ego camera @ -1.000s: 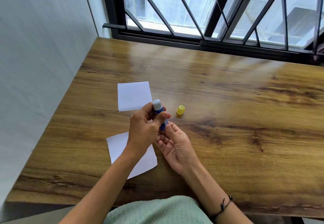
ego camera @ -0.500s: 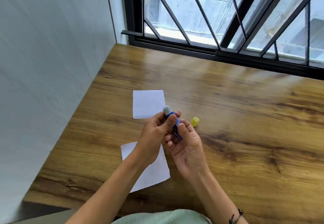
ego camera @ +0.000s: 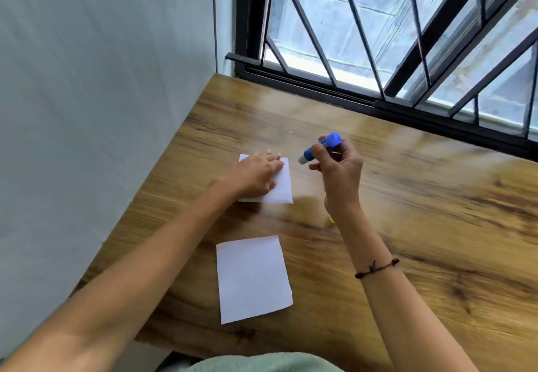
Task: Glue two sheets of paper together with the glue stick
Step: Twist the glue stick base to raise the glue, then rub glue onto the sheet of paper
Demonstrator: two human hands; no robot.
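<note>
- the left hand [ego camera: 256, 178] lies flat, fingers spread, on the far sheet of paper [ego camera: 283, 186], pinning it to the wooden table [ego camera: 436, 226]; it grips nothing.
- the right hand [ego camera: 339, 172] is closed around the glue stick [ego camera: 320, 148], held in the air just right of that sheet, tilted, with its pale glue end pointing down-left toward the paper and not yet touching it.
- the stick is uncapped; a sliver of yellow [ego camera: 418, 219] peeks out by the right wrist, probably the cap, though too little shows to be sure.
- the near sheet of paper [ego camera: 253, 278] lies alone on the table, closer to the person, well apart from the far one and from both hands.
- done so far, by my reading: stick opened, one sheet steadied for gluing.
- left: no glue mark shows on either sheet, so spreading the glue, laying the near sheet over the far one and pressing them together all seem to remain.
- overall the task looks early, at the point just before the first stroke.
</note>
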